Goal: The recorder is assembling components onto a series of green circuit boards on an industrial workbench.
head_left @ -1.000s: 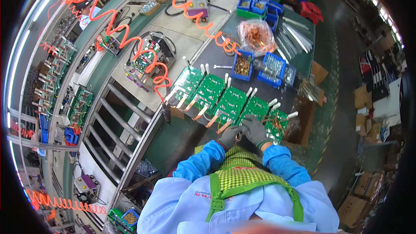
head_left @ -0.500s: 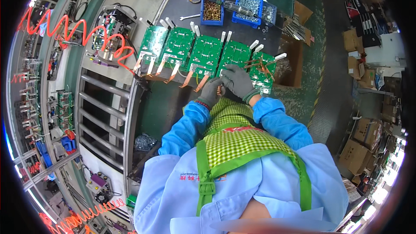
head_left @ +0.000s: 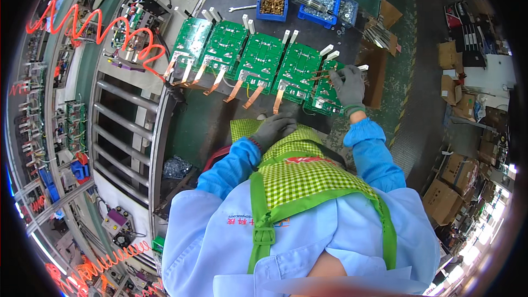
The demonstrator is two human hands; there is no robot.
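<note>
A row of green circuit boards (head_left: 259,60) lies along the bench, with white posts at their far ends. Bent copper strips (head_left: 254,97) stick out from the near ends of several boards. Loose copper strips (head_left: 321,73) rest on the rightmost board (head_left: 325,98). Over that board my right hand (head_left: 350,87), in a grey glove, reaches at these strips with its fingers apart. My left hand (head_left: 274,130), also gloved in grey, is low in front of the apron, just below the end of a copper strip. Its fingers are stretched out and appear to hold nothing.
Blue bins of brass fasteners (head_left: 272,1) and silver hardware (head_left: 320,1) stand behind the boards, near a wrench (head_left: 242,8) and a power screwdriver (head_left: 308,1). An orange coiled hose (head_left: 124,30) hangs at left above a metal roller rack (head_left: 124,124). A cardboard box (head_left: 375,85) stands right.
My right hand has left the fourth board's copper strip and moved right to the loose strips. My left hand has drawn back toward the apron. The fourth board's strip now shows uncovered.
</note>
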